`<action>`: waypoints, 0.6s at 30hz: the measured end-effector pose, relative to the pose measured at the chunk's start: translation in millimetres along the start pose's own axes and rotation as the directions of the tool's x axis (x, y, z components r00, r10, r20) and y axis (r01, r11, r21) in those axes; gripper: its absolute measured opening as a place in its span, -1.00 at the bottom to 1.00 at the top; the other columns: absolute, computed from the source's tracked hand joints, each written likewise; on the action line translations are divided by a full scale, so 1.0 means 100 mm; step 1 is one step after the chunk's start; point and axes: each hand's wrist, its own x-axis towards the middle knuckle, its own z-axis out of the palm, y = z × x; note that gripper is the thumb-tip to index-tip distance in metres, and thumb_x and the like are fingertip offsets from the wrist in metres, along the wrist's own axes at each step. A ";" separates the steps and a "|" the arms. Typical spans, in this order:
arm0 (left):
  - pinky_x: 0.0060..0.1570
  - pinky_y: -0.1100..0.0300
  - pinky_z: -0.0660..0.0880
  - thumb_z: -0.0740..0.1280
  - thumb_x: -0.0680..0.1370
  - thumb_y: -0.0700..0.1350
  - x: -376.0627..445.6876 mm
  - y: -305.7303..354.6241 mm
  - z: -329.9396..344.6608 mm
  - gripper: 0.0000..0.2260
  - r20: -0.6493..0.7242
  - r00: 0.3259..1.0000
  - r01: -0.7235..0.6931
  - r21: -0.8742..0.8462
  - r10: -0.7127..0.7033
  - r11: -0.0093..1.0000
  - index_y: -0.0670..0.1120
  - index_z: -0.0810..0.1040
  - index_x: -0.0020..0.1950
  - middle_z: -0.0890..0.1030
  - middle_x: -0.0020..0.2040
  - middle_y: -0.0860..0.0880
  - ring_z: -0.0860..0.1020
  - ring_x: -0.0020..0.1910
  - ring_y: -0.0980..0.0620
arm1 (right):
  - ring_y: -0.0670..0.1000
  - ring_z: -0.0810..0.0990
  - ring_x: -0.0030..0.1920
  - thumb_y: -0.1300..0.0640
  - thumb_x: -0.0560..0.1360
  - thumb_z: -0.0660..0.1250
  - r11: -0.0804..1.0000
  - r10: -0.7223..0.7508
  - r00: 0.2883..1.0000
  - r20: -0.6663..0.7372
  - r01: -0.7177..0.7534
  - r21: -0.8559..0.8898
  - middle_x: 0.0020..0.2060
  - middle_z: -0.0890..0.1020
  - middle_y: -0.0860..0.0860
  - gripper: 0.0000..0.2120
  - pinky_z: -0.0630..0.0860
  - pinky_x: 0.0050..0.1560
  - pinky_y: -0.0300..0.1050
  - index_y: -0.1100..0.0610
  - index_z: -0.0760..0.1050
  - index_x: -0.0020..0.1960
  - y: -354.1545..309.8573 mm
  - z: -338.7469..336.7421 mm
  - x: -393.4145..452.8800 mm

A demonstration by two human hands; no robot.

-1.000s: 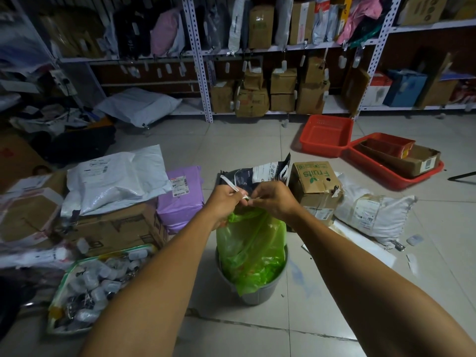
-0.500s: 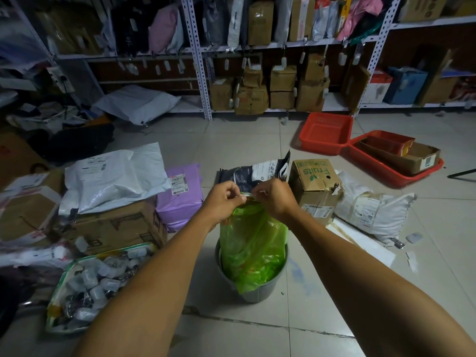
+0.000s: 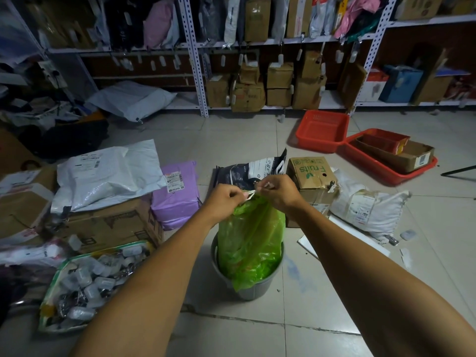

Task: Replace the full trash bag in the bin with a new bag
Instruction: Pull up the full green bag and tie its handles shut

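A full green trash bag (image 3: 251, 243) stands in a small grey bin (image 3: 257, 288) on the tiled floor, its top gathered into a neck above the rim. My left hand (image 3: 226, 200) and my right hand (image 3: 279, 191) meet over that neck. Both pinch a thin white tie (image 3: 253, 194) at the bag's gathered top. The knot itself is hidden between my fingers.
Behind the bin lie a dark printed pouch (image 3: 251, 171), a "Fruits" carton (image 3: 311, 176) and a white sack (image 3: 368, 210). Parcels and a purple mailer (image 3: 176, 194) crowd the left, with a tray of small bottles (image 3: 90, 284). Red baskets (image 3: 322, 130) and shelving (image 3: 198, 55) stand beyond.
The white tie's loose end, which stuck out over my left hand, has been drawn in between my fingers. Both hands stay together over the bag's neck.
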 end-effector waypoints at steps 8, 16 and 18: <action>-0.24 0.20 0.50 0.19 0.65 0.00 0.05 -0.08 -0.10 -0.71 -0.076 0.983 0.141 -0.286 -0.169 0.948 -0.08 0.61 -0.13 0.66 -0.11 -0.11 0.59 -0.20 0.01 | 0.15 0.67 -0.13 0.16 0.40 0.52 0.994 0.076 0.990 -0.121 -0.065 0.093 -0.14 0.71 0.09 -0.92 0.63 -0.08 0.09 0.13 0.69 -0.11 0.09 -0.06 0.06; 0.29 -0.11 0.39 0.15 0.67 -0.05 0.14 0.14 -0.09 -0.71 0.101 0.985 0.160 -0.850 -0.141 0.503 -0.11 0.51 -0.17 0.68 0.09 -0.17 0.59 0.18 -0.09 | 0.04 0.65 -0.07 0.16 0.48 0.42 0.991 0.054 0.992 -0.118 -0.068 -0.114 -0.09 0.71 0.09 -0.91 0.59 0.04 -0.02 0.15 0.68 -0.08 0.06 -0.04 0.13; 0.32 -0.11 0.36 0.15 0.67 -0.17 0.17 0.14 -0.06 -0.80 0.099 0.990 0.134 -0.847 -0.095 0.514 -0.13 0.55 0.15 0.64 0.15 -0.14 0.59 0.18 -0.07 | 0.05 0.64 -0.06 0.13 0.51 0.39 0.991 0.059 0.989 -0.135 -0.074 -0.110 -0.11 0.70 0.07 -0.90 0.58 0.07 0.03 0.13 0.65 -0.11 0.05 -0.06 0.13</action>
